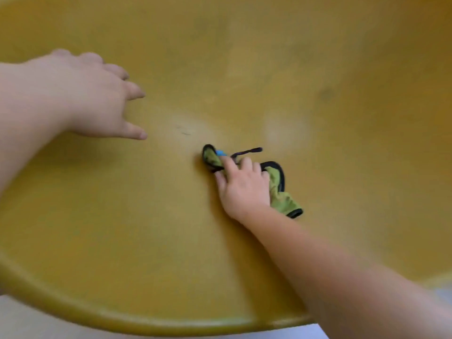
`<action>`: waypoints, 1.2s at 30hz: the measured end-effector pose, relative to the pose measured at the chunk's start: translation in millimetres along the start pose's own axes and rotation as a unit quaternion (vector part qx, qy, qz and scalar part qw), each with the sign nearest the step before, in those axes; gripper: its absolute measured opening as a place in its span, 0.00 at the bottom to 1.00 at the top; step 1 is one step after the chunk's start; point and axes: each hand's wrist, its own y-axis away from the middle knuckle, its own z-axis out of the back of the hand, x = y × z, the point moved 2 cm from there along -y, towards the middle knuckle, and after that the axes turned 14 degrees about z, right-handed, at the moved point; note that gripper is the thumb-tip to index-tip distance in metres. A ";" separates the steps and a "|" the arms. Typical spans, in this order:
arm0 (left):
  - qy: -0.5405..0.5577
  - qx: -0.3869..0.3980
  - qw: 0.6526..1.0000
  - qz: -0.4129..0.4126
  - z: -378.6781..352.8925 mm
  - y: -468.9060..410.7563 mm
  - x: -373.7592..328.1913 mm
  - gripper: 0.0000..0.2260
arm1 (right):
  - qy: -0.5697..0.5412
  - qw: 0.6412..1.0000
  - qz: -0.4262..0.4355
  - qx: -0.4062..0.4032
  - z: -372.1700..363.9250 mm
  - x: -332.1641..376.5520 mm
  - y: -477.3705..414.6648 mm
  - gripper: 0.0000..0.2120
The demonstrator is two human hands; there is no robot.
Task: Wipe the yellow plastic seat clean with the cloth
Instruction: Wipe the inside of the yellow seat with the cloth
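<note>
Along the near edge: rounded rim of the yellow seat (137, 321), curving left to right, a strip of pale floor (36, 321) below it.
Mid-scene, right of centre: right hand (241, 187), bare forearm entering from the near right, palm down, fingers bunched over the cloth (281, 192) and pressing it onto the seat.
Cloth: green, black-edged, crumpled; one end shows left of the fingers, the other trails right of the wrist; a small blue patch (220, 152) at its far-left end.
Left, farther: left hand (97, 99), fingers spread, grasping nothing; whether it touches the seat cannot be told.
Far: seat surface, faint dark smudge (326, 94) at right.
</note>
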 end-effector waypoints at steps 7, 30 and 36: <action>-0.079 -0.039 0.996 -0.014 -34.9 43.4 24.5 0.38 | -0.174 0.927 0.328 0.051 16.8 76.8 56.2 0.20; 0.142 -0.182 0.971 0.067 -34.7 47.3 86.8 0.37 | -0.231 0.941 0.248 -0.020 1.8 124.0 11.6 0.18; 0.216 -0.093 0.965 0.115 -13.2 35.5 104.6 0.49 | -0.177 0.950 0.059 0.249 42.6 95.7 47.6 0.35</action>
